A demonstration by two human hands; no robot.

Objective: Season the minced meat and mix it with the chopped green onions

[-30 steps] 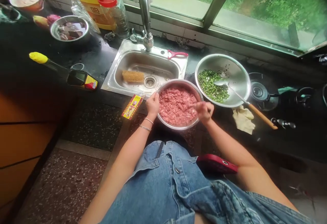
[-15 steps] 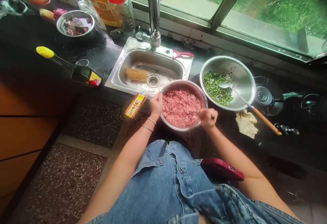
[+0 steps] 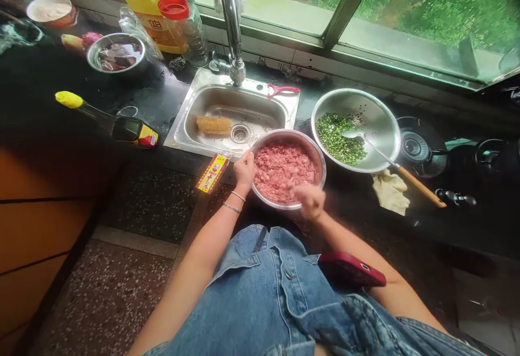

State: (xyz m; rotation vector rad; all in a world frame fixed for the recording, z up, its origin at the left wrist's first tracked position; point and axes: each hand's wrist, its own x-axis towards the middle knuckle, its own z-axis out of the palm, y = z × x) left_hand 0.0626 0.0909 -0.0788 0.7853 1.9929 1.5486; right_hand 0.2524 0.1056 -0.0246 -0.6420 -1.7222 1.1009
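Observation:
A steel bowl of pink minced meat stands on the dark counter edge in front of me. My left hand grips the bowl's left rim. Over the bowl's near rim, my right hand is closed round thin chopsticks whose tips reach into the meat; the hand is smeared by motion.
A larger steel bowl with chopped greens and a wooden-handled ladle sits to the right, a rag beside it. Behind lies the sink with a scrubber, tap, bottles and a small steel bowl. A red phone pokes from my pocket.
My right hand has swung from the bowl's right rim round to its near rim, stirring the meat. The left hand stays on the rim.

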